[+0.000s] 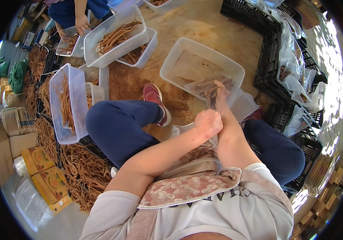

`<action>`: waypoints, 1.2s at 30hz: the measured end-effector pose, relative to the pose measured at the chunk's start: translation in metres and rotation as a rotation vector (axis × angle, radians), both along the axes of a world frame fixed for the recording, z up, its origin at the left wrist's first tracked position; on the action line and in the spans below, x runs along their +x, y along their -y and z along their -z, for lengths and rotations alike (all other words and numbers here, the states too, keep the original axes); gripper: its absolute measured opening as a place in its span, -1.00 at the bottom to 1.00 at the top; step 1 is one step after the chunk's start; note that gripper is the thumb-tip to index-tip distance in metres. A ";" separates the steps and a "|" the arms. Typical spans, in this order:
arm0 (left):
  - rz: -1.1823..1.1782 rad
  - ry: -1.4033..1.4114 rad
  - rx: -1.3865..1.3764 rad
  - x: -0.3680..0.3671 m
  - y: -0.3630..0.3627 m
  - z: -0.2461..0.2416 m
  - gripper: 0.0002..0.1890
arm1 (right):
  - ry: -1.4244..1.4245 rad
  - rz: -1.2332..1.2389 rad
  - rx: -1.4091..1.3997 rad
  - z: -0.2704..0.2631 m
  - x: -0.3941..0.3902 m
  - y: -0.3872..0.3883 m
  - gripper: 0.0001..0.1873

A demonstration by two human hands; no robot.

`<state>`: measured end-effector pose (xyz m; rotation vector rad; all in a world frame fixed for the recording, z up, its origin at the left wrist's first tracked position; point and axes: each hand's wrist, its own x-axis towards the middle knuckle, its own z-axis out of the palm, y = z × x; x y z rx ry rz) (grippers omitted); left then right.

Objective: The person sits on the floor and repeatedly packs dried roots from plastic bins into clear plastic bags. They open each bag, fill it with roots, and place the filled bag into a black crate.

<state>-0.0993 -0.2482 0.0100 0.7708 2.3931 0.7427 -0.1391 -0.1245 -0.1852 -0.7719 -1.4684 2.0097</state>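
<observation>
My left hand (208,123) is closed around the gathered edge of a clear plastic bag (198,87), beside my right wrist. Inside or just behind the film lies my right hand (221,91), its fingers on a bundle of long brown roots (209,85); the plastic partly hides its grip. Bag and roots lie over the near right corner of a translucent plastic tub (176,57), which holds a few thin root pieces on its bottom. A smaller translucent container (243,105) is just to the right of my right wrist.
Tubs of roots (119,39) stand at the upper left, near a co-worker's hands (82,24). Another root-filled tub (80,120) is beside my left knee. Heaped roots (84,174) lie on the left. Black plastic crates (267,60) with bagged roots line the right.
</observation>
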 end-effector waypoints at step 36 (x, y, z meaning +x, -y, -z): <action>-0.439 0.292 -0.120 -0.022 0.042 0.052 -0.68 | 1.003 -0.944 -0.135 -0.068 -0.005 0.035 -0.61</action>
